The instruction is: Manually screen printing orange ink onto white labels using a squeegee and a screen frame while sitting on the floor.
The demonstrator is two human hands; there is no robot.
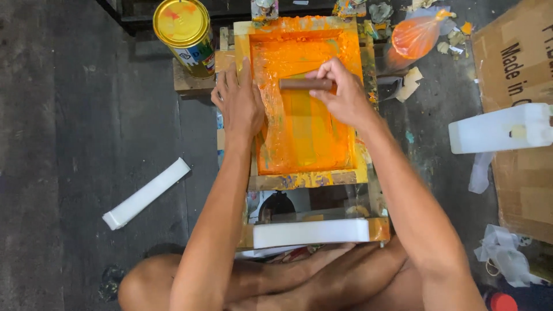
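— Fingers point(329, 74) of my right hand point(344, 95) curl shut around the brown squeegee handle point(305, 84), lying across the orange-inked printing screen point(305, 103).

— And your left?

— My left hand point(241, 103) lies flat, fingers together, pressing the screen's wooden frame point(299, 180) at its left edge. I see a gold paint can point(185, 34) just beyond it, and a white block point(311, 232) near my knees.

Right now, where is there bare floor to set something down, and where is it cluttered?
Bare floor lies left of the orange screen frame, around the white strip and below the yellow can. The right side is crowded: white jug, cardboard box, scraps.
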